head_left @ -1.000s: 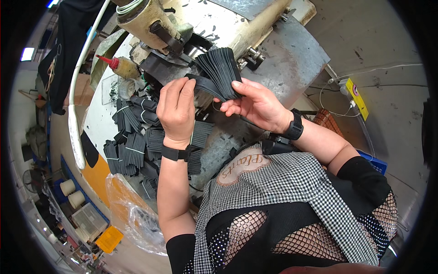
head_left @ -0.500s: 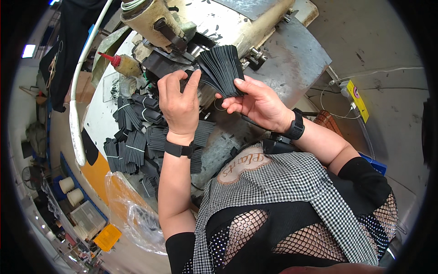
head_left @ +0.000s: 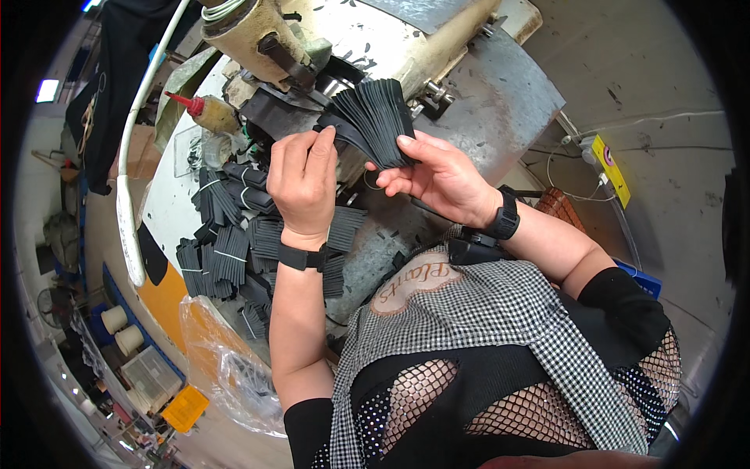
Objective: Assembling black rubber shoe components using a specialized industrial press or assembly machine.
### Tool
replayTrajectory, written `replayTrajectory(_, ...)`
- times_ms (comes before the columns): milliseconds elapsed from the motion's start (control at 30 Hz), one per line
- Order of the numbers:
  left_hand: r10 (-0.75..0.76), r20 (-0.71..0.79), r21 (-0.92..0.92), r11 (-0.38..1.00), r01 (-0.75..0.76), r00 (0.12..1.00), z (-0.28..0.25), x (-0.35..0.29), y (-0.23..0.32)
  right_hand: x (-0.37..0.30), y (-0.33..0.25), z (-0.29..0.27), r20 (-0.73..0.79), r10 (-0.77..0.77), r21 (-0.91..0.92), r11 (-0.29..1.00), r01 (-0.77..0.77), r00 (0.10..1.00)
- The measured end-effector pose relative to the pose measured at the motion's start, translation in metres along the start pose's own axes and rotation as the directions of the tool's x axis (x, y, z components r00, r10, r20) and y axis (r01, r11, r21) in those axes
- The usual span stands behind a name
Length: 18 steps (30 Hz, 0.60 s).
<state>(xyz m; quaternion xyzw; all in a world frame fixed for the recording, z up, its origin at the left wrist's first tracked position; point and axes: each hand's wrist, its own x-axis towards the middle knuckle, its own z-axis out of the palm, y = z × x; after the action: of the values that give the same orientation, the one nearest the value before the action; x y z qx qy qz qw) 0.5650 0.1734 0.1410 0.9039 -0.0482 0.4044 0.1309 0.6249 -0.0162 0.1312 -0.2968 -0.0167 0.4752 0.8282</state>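
Note:
A fanned stack of black fabric strips (head_left: pixel 376 117) stands in my right hand (head_left: pixel 441 173), gripped at its lower end between thumb and fingers. My left hand (head_left: pixel 303 184) is closed, thumb against fingers, on the end of one black strip (head_left: pixel 348 136). That strip leans out from the stack's left side, its lower end still beside the others. Below and left of my left hand lie several bundles of similar black strips (head_left: pixel 229 254), some bound with pale bands.
Just beyond my hands stands a cream sewing machine (head_left: pixel 254 43) on a worn table (head_left: pixel 500 102) strewn with black scraps. A red-tipped bottle (head_left: pixel 209 112) lies at the left. A white lamp arm (head_left: pixel 129 219) hangs nearby. Clear plastic wrap (head_left: pixel 226 367) sits below the bundles.
My left fingers have drawn together on the strip and moved slightly left, pulling its end a little farther from the stack. The right hand holds nearly still.

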Motion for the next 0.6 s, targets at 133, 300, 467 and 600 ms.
replayTrajectory(133, 0.011, 0.029, 0.013, 1.000, -0.011, 1.000, 0.0015, 0.0021, -0.0015, -0.0020, -0.0010, 0.0032, -0.033, -0.002, -0.029, 1.000, 0.002, 0.999)
replayTrajectory(300, 0.035, 0.011, 0.026, 0.999, -0.035, 0.999, 0.0024, -0.0031, -0.0023, -0.0026, -0.0001, 0.0018, -0.011, -0.015, -0.022, 1.000, 0.015, 1.000)
replayTrajectory(467, 0.043, 0.028, 0.022, 0.999, -0.044, 0.999, 0.0038, 0.0040, 0.0003, -0.0018, 0.0013, 0.0009, -0.018, -0.013, -0.019, 1.000, 0.013, 1.000)
replayTrajectory(600, -0.008, 0.046, 0.023, 1.000, 0.007, 0.999, 0.0033, 0.0030, 0.0028, -0.0005, -0.0021, -0.0028, -0.013, -0.049, -0.069, 0.996, 0.048, 0.999)
